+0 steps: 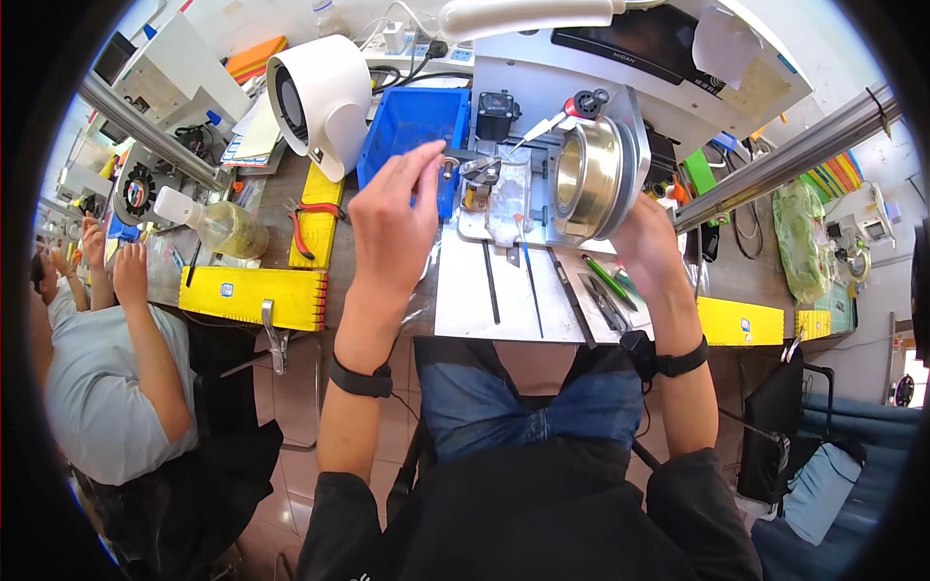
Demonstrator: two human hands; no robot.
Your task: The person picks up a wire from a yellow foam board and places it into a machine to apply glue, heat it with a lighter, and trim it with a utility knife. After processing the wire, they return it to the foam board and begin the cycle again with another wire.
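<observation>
My left hand (pixel 392 223) is raised over the bench's front, thumb and fingers pinched together beside a small metal clamp fixture (pixel 480 172). A thin dark strip runs from its fingertips toward the fixture; I cannot make out what the pinch holds. My right hand (pixel 647 250) reaches behind a large brass-coloured ring (pixel 586 179) on a grey round disc, at its lower right edge. Its fingers are hidden there. Between the hands a pale metal plate (pixel 506 208) carries the fixture. A small black-bodied lever gauge (pixel 581 104) points its light tip down toward the fixture.
A blue bin (pixel 412 121) stands behind my left hand. Pens, a brush (pixel 529 271) and snips (pixel 603 302) lie on a white sheet. Red-handled pliers (pixel 308 230), a bottle (pixel 228 228) and a white fan-like device (pixel 320 105) sit left. A co-worker (pixel 126 378) sits at far left.
</observation>
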